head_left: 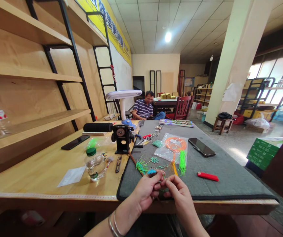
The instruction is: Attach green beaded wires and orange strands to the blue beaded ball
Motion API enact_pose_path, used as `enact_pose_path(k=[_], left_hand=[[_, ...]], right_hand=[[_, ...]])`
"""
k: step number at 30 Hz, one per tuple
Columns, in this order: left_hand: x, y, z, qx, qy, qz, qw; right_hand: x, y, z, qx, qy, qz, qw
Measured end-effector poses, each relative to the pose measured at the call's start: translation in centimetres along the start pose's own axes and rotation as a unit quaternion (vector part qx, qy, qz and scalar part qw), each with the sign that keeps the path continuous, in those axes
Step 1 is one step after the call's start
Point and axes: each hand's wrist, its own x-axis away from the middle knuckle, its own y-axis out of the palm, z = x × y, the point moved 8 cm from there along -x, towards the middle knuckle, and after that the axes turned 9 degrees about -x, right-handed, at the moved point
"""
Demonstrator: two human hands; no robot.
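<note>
Over the front edge of the grey mat (225, 174), my left hand (149, 188) and my right hand (179, 191) meet with fingertips pinched. A thin green cord (164, 177) runs between them. Both hands are closed on it, though most of the cord is hidden by the fingers. Just beyond my left fingertips lies a small blue bundle (151, 171); I cannot tell whether it touches them. A tuft of green strands (141, 166) with blue bits lies farther left. Several small turquoise pieces (153, 160) are scattered beyond, near a bright green bundle of cords (182, 163).
A black hand-cranked device (122, 140) stands left of the mat beside a green-capped bottle (93, 166). Around the mat are a plastic bag of orange cord (176, 144), a phone (201, 146) and a red lighter (207, 176). A seated person (143, 108) is beyond the table.
</note>
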Motion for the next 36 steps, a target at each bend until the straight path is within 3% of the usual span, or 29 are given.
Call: enact_pose_path(k=[7, 17, 26, 32, 36], left_hand=[[0.1, 0.2, 0.0, -0.021, 0.029, 0.013, 0.999], [0.9, 0.0, 1.3, -0.138, 0.147, 0.078, 0.976], [1.0, 1.0, 3.8, -0.235, 0.216, 0.08, 0.944], [1.3, 1.9, 4.4, -0.251, 0.26, 0.077, 0.929], [1.2, 2.6, 4.2, -0.245, 0.276, 0.056, 0.928]], right_hand=[[-0.2, -0.1, 0.3, -0.005, 0.002, 0.005, 1.0], [-0.3, -0.3, -0.7, -0.006, -0.017, 0.0, 1.0], [-0.2, -0.7, -1.3, 0.05, -0.008, -0.015, 0.999], [0.1, -2.1, -4.1, 0.161, -0.103, 0.03, 0.981], [0.1, -1.3, -3.3, 0.117, -0.046, -0.005, 0.992]])
